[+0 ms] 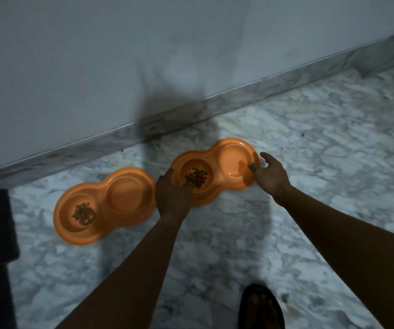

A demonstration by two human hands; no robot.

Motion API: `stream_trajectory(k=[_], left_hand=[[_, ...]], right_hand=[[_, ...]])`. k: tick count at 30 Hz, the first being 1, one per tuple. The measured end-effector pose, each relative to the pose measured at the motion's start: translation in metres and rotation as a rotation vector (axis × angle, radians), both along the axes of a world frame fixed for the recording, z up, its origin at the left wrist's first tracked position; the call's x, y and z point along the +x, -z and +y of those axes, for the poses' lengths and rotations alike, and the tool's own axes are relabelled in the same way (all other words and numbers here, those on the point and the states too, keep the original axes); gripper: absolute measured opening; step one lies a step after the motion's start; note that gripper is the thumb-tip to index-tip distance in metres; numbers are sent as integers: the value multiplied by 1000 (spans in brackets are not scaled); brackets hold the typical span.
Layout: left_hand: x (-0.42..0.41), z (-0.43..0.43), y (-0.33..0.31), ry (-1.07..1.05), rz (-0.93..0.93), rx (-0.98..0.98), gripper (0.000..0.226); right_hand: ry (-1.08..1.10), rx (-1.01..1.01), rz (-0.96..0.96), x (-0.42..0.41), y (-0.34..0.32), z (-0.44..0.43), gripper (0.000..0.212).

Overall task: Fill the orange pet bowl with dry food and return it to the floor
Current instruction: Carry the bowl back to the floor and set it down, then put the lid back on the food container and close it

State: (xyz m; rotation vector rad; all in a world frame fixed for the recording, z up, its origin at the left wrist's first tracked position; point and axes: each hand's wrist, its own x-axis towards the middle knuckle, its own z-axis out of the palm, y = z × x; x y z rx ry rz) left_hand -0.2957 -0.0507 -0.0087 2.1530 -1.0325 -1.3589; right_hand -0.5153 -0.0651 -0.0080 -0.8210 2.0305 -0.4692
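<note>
My hands on the orange bowl [215,169]

It sits on the floor [310,162] near the wall [96,67] — left hand [172,197] curled on its edge, right hand [270,173] spread, thumb on the rim.

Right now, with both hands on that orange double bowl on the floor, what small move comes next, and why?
Probably let go and draw both hands back. The bowl seems to lie flat on the marble floor with dry food in one cup, the left hand and right hand only at its ends.

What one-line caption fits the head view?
Both hands set an orange plastic double bowl on the marble floor.
</note>
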Motion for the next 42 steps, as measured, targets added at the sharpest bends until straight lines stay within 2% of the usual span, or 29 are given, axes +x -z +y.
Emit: stream_trajectory(k=[3,8,18,23,30,42], left_hand=[[13,0,-61,84,-44,-18,67],[37,-4,-195,166,-65,-75,59],[103,37,-565,592,-190,-299,58],[128,87,-713,632,-221,-414,57],[169,176,-830,653,-292,-565,55],[294,318,-936,549,-372,-643,53]], right_hand=[[-45,7,35,15,-56,8,63],[-40,-38,-2,53,-196,32,55],[147,-264,-150,144,-557,105,37],[129,-412,-155,177,-702,163,32],[40,-569,-150,213,-820,244,28],[-152,-712,-222,326,-922,359,24]])
